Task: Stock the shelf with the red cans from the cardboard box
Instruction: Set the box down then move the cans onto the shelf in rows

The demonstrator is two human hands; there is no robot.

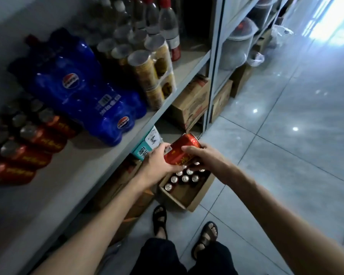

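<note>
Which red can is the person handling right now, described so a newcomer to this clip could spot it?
Start at the open cardboard box on the tiled floor beside the shelf, just ahead of the sandalled feet. Directly above it, the left hand and right hand together grip one red can. Unlike the cans upright in the box, it is lifted clear and tilted.

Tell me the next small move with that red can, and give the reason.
Probably carry the red metal can, gripped between the left hand and right hand above the open cardboard box, up and leftward to the grey shelf board. Bare shelf space lies beside the red cans already lined up there, and more cans remain in the box.
</note>
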